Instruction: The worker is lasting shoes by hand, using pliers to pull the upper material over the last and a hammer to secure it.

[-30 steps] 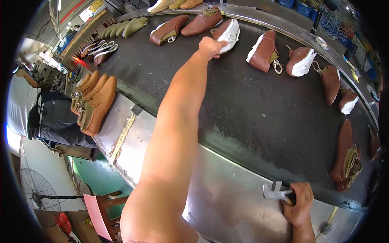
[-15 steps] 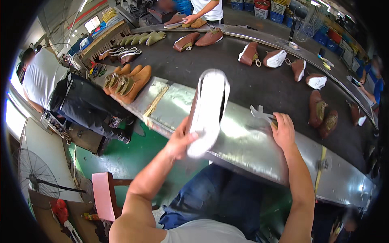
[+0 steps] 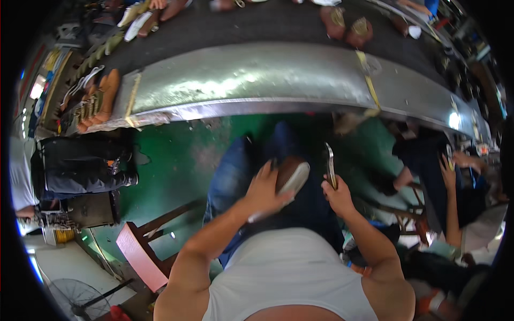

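Observation:
Over my lap, my left hand [image 3: 266, 190] grips a brown shoe [image 3: 289, 171] with a white sole, tilted with the sole turned to the right; the fingers wrap over its upper. Held up beside it, my right hand [image 3: 338, 197] closes around the handle of a hammer [image 3: 330, 160], whose curved metal end points away from me. A gap separates the hammer from the shoe. Motion blurs the shoe and left fingers slightly.
Ahead runs a metal-edged bench [image 3: 257, 75] with a dark belt. Tan shoes [image 3: 104, 99] stand at its left, brown shoes [image 3: 358, 32] at its far side. A pink-topped stool [image 3: 140, 257] is at lower left. People work on both sides.
Both hands have drawn back from the bench to above my lap. The hammer, low over the bench before, is now raised upright. The shoe has turned, showing more brown upper. My view tilts down.

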`<state>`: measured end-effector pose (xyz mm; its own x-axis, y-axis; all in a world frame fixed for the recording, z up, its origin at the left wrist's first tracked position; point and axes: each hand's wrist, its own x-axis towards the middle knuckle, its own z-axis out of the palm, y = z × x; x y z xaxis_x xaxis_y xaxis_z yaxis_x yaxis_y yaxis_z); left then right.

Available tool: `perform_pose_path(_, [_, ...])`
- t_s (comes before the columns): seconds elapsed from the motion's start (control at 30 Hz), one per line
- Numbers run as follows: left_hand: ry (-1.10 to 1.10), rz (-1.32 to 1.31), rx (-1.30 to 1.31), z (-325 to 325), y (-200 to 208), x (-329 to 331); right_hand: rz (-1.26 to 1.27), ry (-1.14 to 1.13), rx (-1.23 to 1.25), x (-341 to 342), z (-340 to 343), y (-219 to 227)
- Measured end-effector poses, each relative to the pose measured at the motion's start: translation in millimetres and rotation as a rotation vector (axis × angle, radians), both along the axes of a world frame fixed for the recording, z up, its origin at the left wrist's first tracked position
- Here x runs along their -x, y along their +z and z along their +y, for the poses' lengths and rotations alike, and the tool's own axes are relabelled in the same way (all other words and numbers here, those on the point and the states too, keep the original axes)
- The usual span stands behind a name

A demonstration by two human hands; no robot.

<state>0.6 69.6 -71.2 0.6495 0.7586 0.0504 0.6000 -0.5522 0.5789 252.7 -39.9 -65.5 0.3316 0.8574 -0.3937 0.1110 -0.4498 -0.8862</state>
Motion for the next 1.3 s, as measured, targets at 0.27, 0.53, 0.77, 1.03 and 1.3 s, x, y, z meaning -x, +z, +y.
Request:
perform_pose_path(0.27, [0.091,-0.709,0.823,52,5,-51,0.08,0.117,-0.15,18,-35,32])
perform_pose_path(0.53, [0.08,-0.868,0.877,25,17,5,0.007,0.542,-0.045,50,-18,61])
perform_pose_path(0.77, [0.085,-0.885,0.915,28,20,18,0.525,0.461,0.074,63,16,67])
perform_pose_path(1.03, [0.09,-0.722,0.754,34,10,23,0.418,0.55,-0.025,45,18,45])
perform_pose_path(1.3, [0.054,-0.768,0.864,43,9,18,-0.076,0.694,0.074,31,32,58])
